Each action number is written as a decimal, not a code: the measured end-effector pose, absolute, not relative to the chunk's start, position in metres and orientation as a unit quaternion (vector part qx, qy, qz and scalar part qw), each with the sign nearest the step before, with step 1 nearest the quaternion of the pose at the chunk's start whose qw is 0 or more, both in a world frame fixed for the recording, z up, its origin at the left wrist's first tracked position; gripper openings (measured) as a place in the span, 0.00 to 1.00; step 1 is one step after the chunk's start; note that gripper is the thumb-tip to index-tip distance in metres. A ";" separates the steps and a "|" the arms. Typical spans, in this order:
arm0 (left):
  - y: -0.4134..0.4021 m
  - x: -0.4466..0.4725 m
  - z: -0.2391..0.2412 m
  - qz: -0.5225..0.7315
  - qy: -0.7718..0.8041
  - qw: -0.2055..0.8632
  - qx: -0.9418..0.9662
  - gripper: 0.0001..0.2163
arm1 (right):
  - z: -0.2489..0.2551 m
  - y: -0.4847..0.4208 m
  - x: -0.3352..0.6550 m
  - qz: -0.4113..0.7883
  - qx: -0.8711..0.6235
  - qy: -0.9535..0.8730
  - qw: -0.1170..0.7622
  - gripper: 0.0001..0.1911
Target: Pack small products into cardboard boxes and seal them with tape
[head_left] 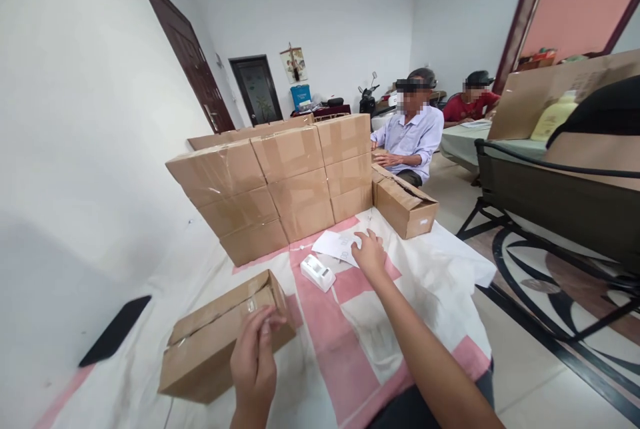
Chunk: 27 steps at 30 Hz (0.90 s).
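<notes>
Right now, your left hand (254,356) is at the near side of the closest carton (215,342), which lies on the pink-and-white cloth (345,356) in front of you, to your left. Its thumb and fingers are drawn together near the carton's right end; whether they pinch something thin and clear, I can't tell. Along the carton's top the flaps meet at a seam that gapes slightly, with a shiny bit of tape (251,304) by the right end.

Your right hand (370,256) reaches forward, fingers loosely curved and spread, over the right part of a printed white sheet (331,245); you may or may not be touching it, the view doesn't settle that. Between your two hands, just beside the sheet, lies a small white device (318,273). Behind these stands a stack of taped cartons (295,179), three rows high, and another carton (404,201) sits at its right end. Beyond that one, a co-worker in a pale shirt (417,139) faces your way.
</notes>
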<state>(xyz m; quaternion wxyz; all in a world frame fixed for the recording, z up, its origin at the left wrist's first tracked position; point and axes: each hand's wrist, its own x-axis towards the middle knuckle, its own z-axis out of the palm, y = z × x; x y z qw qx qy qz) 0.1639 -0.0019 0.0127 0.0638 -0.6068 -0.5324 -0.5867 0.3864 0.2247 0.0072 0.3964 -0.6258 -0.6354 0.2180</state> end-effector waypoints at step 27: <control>0.004 0.178 0.014 -0.472 -0.500 0.203 -0.697 0.16 | 0.036 0.114 0.334 0.663 -0.091 -0.707 0.229 0.13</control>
